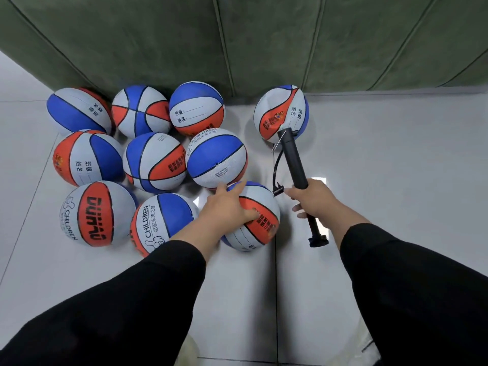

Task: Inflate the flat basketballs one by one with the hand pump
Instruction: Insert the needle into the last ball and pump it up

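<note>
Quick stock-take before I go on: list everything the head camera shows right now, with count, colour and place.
basketballs: ten in all, red, white and blue; eight clustered on the floor at left, one alone by the sofa at right, one under the left hand
hand pump: one, black, held slanted in the air at right, thin hose hanging beside it
sofa: one, green, across the back
floor: pale grey tiles
sleeves: two, black, bottom of the frame
left hand: rests spread on the nearest ball
right hand: grips the pump near the shaft
</note>
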The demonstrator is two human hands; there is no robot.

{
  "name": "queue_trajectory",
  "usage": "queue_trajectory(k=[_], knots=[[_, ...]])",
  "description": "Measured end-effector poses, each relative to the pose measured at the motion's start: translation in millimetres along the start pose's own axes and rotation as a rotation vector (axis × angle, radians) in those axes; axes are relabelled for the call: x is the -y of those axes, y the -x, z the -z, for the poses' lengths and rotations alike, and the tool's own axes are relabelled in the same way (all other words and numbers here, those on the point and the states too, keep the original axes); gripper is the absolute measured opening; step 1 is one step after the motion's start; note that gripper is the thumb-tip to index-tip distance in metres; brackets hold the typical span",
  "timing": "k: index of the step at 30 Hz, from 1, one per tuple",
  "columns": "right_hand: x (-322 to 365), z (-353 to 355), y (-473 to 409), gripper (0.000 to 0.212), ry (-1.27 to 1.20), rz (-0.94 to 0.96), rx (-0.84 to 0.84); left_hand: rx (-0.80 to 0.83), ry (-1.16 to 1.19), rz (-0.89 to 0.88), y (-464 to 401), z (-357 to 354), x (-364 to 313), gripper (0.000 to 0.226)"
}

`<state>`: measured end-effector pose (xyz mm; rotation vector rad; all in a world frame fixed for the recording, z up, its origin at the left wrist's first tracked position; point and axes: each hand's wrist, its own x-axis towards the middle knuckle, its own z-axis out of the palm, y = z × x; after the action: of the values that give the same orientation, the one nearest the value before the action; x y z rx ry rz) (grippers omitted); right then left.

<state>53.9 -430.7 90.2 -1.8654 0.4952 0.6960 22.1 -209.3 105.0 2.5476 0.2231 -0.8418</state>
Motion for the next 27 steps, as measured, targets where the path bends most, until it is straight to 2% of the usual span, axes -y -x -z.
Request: queue_trajectory(k=[3, 6, 12, 18, 21, 27], knots=[[-4.1, -6.9, -7.8, 0.016, -0.066, -0.019, 0.023, 0.022, 0.048, -0.004, -1.2, 0.5, 4.9, 0.09], [-7.7, -16.2, -12.2, 0.02, -0.136, -0.061, 0.053, -0.011, 0.109, -0.035, 0.6, -6.5, 5.8, 0.092], [-16.7, -22.7, -17.4, 0.027, -0.224, -0.132, 0.018, -0.073, 0.078, -0.056, -5.3, -14.8, 0.0, 0.094], [-19.2, -16.0, -15.5, 0.021, -0.207, -0.207, 0.096, -0.104, 0.017, -0.048, -3.0, -19.3, -13.7, 0.089], [-18.9, -18.1, -10.6, 0.019, -0.279, -0.245, 0.144, -0.087, -0.01, -0.019, -0.4, -19.0, -17.4, 0.091], [-21.2, -20.4, -3.9, 0.014, -0.343, -0.18, 0.147, -0.082, -0.053, -0.007, -0.2, -21.4, -13.9, 0.1]])
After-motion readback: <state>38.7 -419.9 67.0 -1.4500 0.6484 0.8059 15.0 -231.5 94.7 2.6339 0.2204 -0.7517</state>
